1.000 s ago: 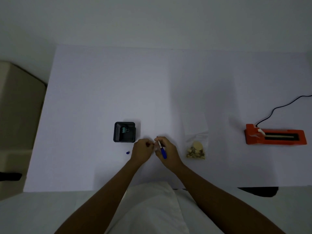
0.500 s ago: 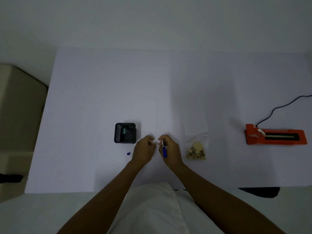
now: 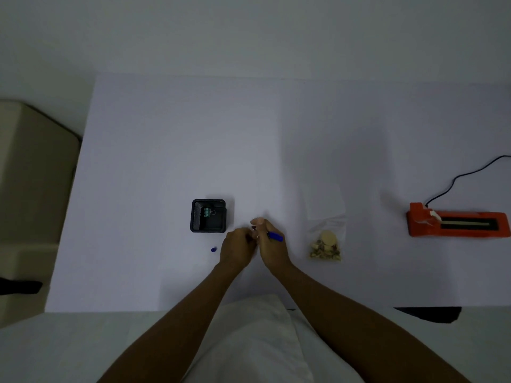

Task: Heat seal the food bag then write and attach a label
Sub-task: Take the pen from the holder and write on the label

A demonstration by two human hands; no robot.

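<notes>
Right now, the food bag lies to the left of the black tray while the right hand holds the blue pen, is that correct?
Not quite: in the head view the food bag lies to the right of the black tray, beyond both hands. The right hand does hold the blue pen.

Pretty dim shot overall, kinda underexposed with a bluish-grey cast on the white counter [image 3: 166, 161]. Soft faint shadows only, no glare anywhere. Wide-angle lens bends the far counter edge. The hands [image 3: 257, 241] look slightly blurry, small details mushy.
</notes>
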